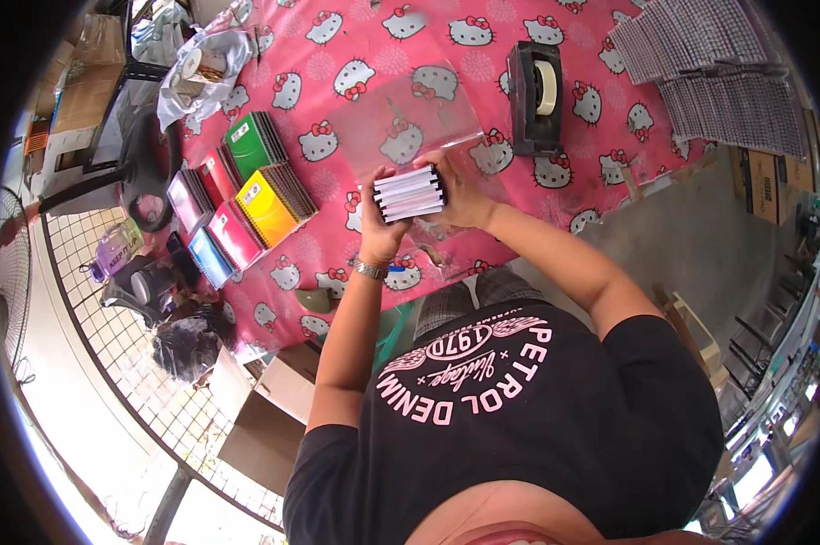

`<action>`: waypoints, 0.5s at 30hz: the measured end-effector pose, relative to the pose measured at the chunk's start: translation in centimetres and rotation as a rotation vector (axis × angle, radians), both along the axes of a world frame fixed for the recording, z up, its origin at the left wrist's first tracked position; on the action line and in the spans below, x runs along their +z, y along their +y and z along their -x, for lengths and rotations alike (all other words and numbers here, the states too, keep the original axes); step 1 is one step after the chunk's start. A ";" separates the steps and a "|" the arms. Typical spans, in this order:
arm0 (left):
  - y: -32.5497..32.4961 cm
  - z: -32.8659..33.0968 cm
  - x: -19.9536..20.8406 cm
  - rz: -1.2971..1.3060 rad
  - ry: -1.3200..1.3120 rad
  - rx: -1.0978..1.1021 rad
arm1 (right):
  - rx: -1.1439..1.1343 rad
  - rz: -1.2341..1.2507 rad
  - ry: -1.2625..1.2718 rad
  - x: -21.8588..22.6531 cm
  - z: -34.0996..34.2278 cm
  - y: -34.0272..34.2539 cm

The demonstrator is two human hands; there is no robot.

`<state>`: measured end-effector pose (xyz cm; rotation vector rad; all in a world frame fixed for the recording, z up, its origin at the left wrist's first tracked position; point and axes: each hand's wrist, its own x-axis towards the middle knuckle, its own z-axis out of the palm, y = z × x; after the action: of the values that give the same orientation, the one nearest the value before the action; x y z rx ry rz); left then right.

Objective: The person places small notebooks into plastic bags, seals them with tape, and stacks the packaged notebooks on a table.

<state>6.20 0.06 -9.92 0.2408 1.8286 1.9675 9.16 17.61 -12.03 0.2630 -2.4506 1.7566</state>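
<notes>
Between my two hands is a stack of small spiral notebooks (410, 193), held above the table's near edge. Their white page edges face up, and black bindings show at both ends. My left hand (383, 221) wraps the left side and my right hand (459, 196) grips the right side. Just beyond, a clear plastic sheet or bag (383, 113) lies flat on the pink patterned tablecloth (374, 41). To the left sit piles of coloured spiral notebooks: green (254, 145), yellow (269, 204), red (217, 174), pink (236, 234), purple (189, 198) and blue (211, 257).
A black tape dispenser (537, 100) stands beyond my right hand. Large stacks of spiral notebooks (728, 100) fill the far right corner. A white plastic bag (206, 73) holding rolls lies far left. A purple bottle (117, 245) and a fan (10, 272) stand at the left.
</notes>
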 end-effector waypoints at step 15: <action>-0.7 0.2 -4.7 0.158 0.126 -0.013 | 0.167 -0.142 0.029 -1.8 1.2 1.5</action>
<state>6.04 -0.62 -14.63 0.3327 2.0450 1.8246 7.92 19.07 -13.81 0.5169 -2.6043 1.6254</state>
